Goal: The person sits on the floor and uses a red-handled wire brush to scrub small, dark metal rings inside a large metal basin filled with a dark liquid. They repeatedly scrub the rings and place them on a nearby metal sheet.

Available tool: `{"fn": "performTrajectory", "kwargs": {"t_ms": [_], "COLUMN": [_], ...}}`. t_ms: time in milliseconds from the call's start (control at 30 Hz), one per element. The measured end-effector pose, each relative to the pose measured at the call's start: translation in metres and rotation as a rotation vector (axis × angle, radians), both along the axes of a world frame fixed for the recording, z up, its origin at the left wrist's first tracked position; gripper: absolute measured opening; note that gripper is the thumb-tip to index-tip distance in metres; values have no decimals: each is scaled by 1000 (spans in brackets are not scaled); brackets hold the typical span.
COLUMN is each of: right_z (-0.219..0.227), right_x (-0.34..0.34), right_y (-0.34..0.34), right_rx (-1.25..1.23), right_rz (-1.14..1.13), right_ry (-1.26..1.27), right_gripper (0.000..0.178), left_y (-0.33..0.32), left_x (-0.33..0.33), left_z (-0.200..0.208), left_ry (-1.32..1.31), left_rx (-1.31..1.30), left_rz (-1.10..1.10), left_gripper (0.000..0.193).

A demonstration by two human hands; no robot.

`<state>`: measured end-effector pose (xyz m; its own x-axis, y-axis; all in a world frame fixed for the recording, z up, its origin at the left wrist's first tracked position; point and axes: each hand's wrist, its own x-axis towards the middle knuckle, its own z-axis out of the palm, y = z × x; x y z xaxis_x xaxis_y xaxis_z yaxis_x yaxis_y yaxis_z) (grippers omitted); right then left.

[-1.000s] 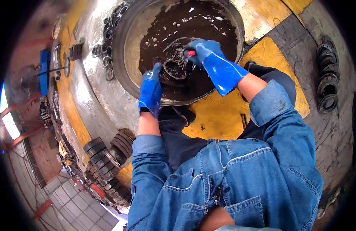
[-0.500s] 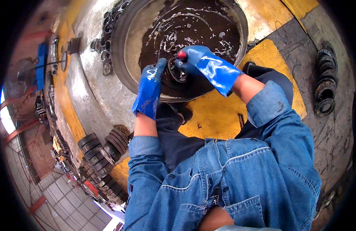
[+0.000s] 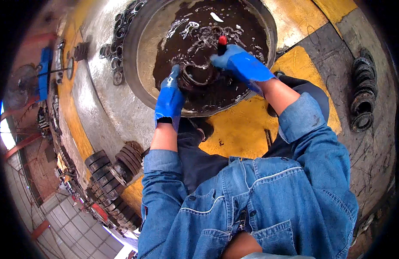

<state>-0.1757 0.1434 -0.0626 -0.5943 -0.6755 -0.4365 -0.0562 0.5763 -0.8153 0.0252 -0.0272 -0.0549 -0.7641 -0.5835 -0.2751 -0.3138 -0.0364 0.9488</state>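
Both my hands wear blue rubber gloves over a wide round metal basin (image 3: 133,56) of dark liquid (image 3: 175,49). My left hand (image 3: 169,88) is closed on the left side of a dark, wet metal ring (image 3: 186,80), holding it tilted at the liquid's surface near the basin's close side. Just to the right, my right hand (image 3: 232,59) grips a tool with a red-tipped dark handle (image 3: 222,42). The handle points up and away; its working end is hidden by the glove and the liquid.
Several metal rings (image 3: 117,62) lie left of the basin. A row of dark rings (image 3: 363,101) stands on the grey floor at right. Stacked dark rings (image 3: 102,166) sit at lower left. My knees flank yellow floor (image 3: 238,125) in front of the basin.
My right hand has shifted right and slightly away, with the handle's red tip now farther out. The ring has tipped to show its opening more, and the liquid's ripples have changed.
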Motion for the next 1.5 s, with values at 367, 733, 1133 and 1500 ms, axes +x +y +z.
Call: {"fn": "performTrajectory", "kwargs": {"t_ms": [367,733,1133,1500], "right_z": [32,-6,-3,10], "right_x": [33,4,-17,18], "right_y": [1,1,-8,-5], "right_rx": [-588,31,-98,140], "right_rz": [19,7,-3,244], "right_ry": [-453,39,137,-198], "right_gripper": [34,41,39,46], "left_y": [-2,15,23,-15], "left_x": [16,-5,-51,-42], "left_z": [31,74,35,-14], "left_ry": [-325,-78,-717,-787], "left_rx": [-654,276,-1071,-1419], "left_rz": [-140,148,-946,-1198], "left_gripper": [40,42,35,52]}}
